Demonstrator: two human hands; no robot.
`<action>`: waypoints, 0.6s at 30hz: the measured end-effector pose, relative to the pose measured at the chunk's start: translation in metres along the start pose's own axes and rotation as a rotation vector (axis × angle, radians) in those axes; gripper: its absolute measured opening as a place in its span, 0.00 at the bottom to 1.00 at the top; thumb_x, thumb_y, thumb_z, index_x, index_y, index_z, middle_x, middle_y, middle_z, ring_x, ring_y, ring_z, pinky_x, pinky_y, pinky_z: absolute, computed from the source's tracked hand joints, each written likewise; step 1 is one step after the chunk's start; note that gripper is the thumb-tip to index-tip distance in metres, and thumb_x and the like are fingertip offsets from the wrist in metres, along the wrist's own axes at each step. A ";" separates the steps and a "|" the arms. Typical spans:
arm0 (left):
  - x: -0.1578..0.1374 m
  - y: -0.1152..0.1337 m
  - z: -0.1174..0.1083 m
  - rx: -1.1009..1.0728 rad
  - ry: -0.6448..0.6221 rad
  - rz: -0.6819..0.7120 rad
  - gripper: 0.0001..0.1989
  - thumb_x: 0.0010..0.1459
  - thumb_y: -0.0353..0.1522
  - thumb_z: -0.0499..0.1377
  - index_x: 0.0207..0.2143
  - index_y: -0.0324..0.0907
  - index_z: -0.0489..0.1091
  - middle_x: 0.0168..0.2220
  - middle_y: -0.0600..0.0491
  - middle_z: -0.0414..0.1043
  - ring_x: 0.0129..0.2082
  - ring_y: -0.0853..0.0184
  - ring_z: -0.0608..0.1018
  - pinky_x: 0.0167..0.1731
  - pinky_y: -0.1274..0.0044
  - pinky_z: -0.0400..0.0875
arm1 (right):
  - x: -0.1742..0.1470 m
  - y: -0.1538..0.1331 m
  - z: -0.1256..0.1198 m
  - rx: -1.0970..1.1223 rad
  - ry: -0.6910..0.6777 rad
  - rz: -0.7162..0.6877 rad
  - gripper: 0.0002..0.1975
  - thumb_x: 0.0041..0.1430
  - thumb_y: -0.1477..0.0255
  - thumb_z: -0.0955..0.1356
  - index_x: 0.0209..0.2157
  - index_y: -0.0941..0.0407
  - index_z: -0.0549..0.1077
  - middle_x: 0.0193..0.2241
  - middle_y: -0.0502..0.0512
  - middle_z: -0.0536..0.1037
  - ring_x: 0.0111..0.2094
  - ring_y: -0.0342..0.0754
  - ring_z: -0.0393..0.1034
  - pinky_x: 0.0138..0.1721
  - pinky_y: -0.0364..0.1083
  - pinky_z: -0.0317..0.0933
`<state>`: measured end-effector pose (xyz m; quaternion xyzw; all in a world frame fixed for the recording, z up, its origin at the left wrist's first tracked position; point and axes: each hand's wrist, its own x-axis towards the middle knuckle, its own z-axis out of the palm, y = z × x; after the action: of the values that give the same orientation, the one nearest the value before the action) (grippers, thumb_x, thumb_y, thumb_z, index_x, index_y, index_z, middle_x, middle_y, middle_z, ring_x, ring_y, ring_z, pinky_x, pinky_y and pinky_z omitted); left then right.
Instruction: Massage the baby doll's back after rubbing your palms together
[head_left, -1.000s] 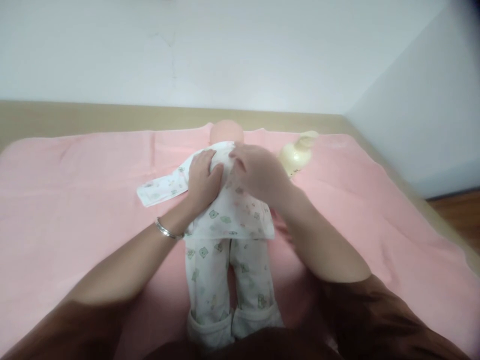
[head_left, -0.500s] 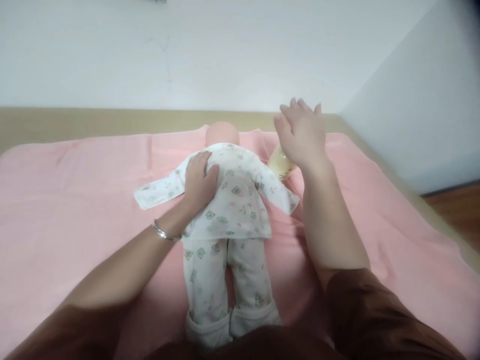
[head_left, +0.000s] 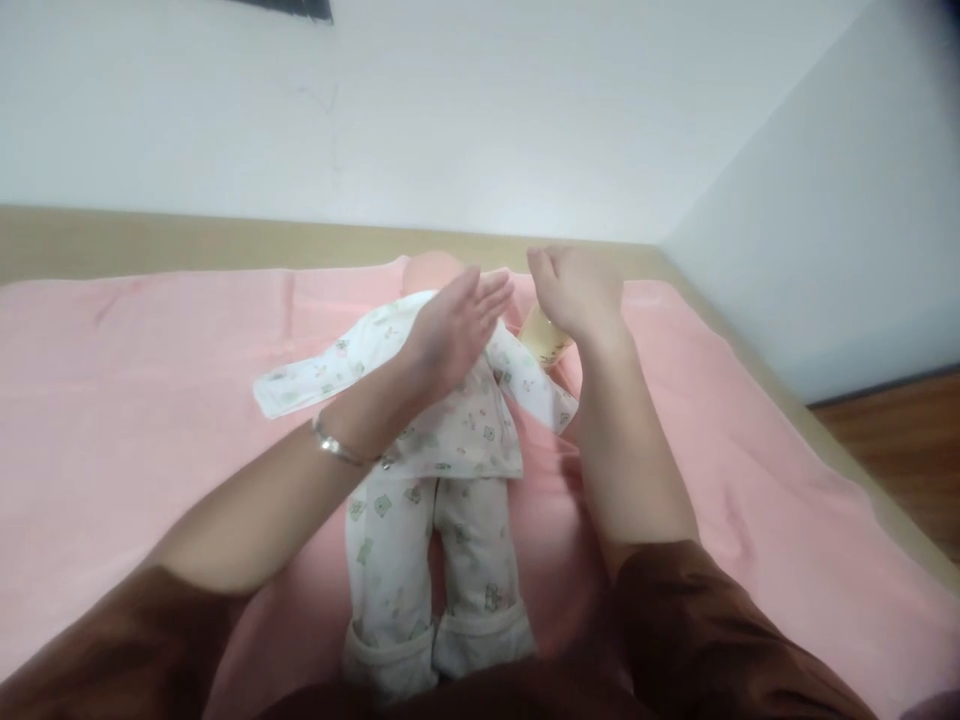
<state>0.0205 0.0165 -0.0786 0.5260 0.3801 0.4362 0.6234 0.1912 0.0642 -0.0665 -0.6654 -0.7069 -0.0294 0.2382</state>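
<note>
Doll lay face down on the pink blanket, head toward the far wall, legs toward the wearer. It wore a white printed top and matching trousers with turned-up cuffs. One sleeve stretched flat to the left on the blanket; the other angled out to the right.

Left hand was raised above the doll's upper back, palm flat, fingers straight and together, pointing up and to the right. Grip open, nothing held. From this view I could not tell whether the heel of the hand touched the top or hung just clear of it. A silver bracelet sat on the left wrist.

Right hand was lifted just right of the doll's head, fingers loosely extended and slightly curled downward. Grip open, empty. It hovered over a pale yellow bottle, which lay on the blanket beside the doll's right sleeve, mostly hidden behind the hand and wrist. No contact visible between hand and bottle.

The two hands were near each other, fingertips apart, with the doll's head partly showing between them.

Brown sleeves covered both upper arms. The blanket spread over a bed with a tan edge against a white wall. Wooden floor showed at the right.
</note>
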 end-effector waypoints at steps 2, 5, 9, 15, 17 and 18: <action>0.016 0.012 0.015 -0.321 -0.068 -0.137 0.33 0.69 0.46 0.37 0.68 0.40 0.58 0.66 0.44 0.66 0.71 0.56 0.62 0.69 0.60 0.63 | 0.000 0.000 -0.001 0.001 -0.017 0.034 0.33 0.71 0.52 0.50 0.34 0.56 0.77 0.35 0.61 0.81 0.42 0.56 0.76 0.48 0.53 0.65; 0.037 0.019 0.027 -0.723 -0.115 -0.299 0.34 0.68 0.45 0.41 0.69 0.35 0.56 0.66 0.38 0.64 0.70 0.52 0.64 0.65 0.60 0.67 | 0.001 -0.001 -0.003 0.000 -0.046 0.072 0.33 0.70 0.51 0.51 0.36 0.56 0.78 0.36 0.61 0.82 0.42 0.56 0.76 0.46 0.51 0.64; 0.047 0.014 0.029 -0.945 -0.121 -0.357 0.32 0.67 0.43 0.44 0.67 0.34 0.58 0.63 0.35 0.67 0.66 0.52 0.69 0.62 0.60 0.71 | 0.002 -0.002 -0.004 -0.014 -0.075 0.083 0.31 0.70 0.53 0.52 0.38 0.56 0.79 0.39 0.62 0.83 0.43 0.57 0.76 0.45 0.51 0.63; 0.026 0.014 0.013 -0.912 -0.084 -0.327 0.34 0.68 0.44 0.43 0.71 0.35 0.49 0.69 0.37 0.58 0.69 0.57 0.65 0.66 0.65 0.66 | 0.002 -0.002 -0.005 -0.004 -0.103 0.098 0.28 0.69 0.55 0.53 0.35 0.54 0.77 0.38 0.60 0.83 0.41 0.55 0.75 0.42 0.49 0.61; 0.011 0.020 0.001 -0.892 -0.048 -0.291 0.35 0.69 0.43 0.43 0.72 0.37 0.44 0.71 0.39 0.55 0.71 0.60 0.62 0.68 0.67 0.62 | 0.001 -0.004 -0.007 -0.001 -0.108 0.093 0.28 0.68 0.54 0.53 0.33 0.54 0.76 0.37 0.59 0.82 0.40 0.55 0.74 0.41 0.48 0.60; 0.003 0.025 -0.006 -0.882 -0.035 -0.266 0.34 0.69 0.43 0.43 0.73 0.39 0.43 0.71 0.41 0.54 0.71 0.61 0.61 0.68 0.67 0.61 | 0.000 -0.004 -0.008 -0.001 -0.112 0.098 0.28 0.68 0.54 0.52 0.32 0.53 0.75 0.36 0.59 0.82 0.39 0.55 0.74 0.40 0.48 0.60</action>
<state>0.0118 0.0230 -0.0548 0.1644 0.2117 0.4637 0.8445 0.1892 0.0610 -0.0586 -0.6998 -0.6857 0.0193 0.1991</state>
